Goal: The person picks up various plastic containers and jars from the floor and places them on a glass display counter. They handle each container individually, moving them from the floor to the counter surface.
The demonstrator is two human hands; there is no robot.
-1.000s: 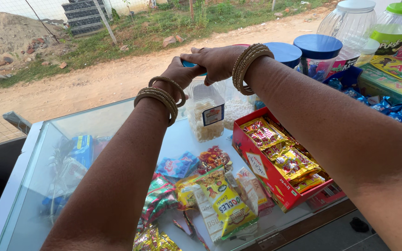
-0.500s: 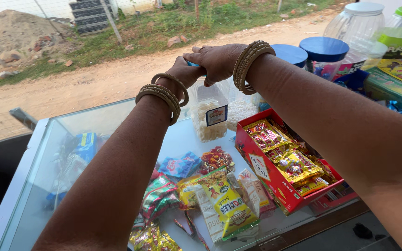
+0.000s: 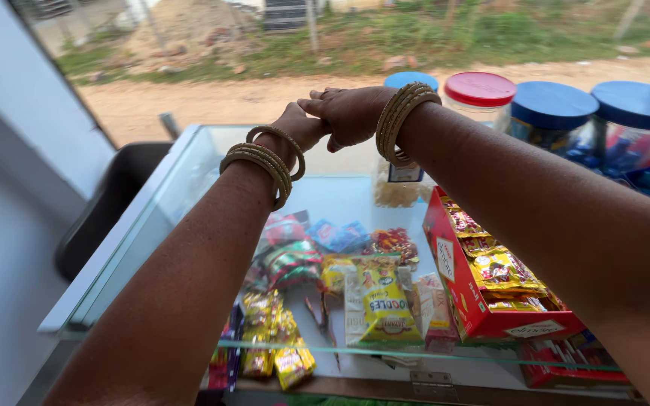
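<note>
Handling the jar: the small clear plastic jar with a paper label and pale crumbly snacks inside (image 3: 396,188) looks light and stiff-walled, with smooth sides that could slip in a loose grasp; not fragile, though it would tip easily
Where to take hold: by the round blue screw lid (image 3: 411,78) from above with one hand, the other steadying the clear wall below the label
Jar's place: upright on the glass-topped display counter (image 3: 189,188), toward its far edge, just behind the open red cardboard box of yellow snack sachets (image 3: 453,293) and partly hidden by the right wrist
Left hand (image 3: 295,129): raised above the counter, fingers curled away from the camera; whether it grips anything, I cannot tell
Right hand (image 3: 351,114): fingertips meet the left hand, the two hands together just left of the blue lid; its palm is hidden, so closed on something or not, I cannot tell
Wrists: stacked gold metal bangles (image 3: 265,162) on the left, a like stack (image 3: 400,116) on the right
Nearby: a red-lidded clear jar (image 3: 479,94) and two wide blue-lidded jars (image 3: 551,113) stand in a row to the right; a yellow noodle packet (image 3: 381,308) and mixed bright sachets lie under the glass
Change since earlier: half a second ago both hands sat directly over the blue lid, covering most of it; now the lid shows nearly whole beside the right wrist and the hands lie left of it
View change: the camera has swung left, bringing in the grey wall and the red-lidded jar
</note>
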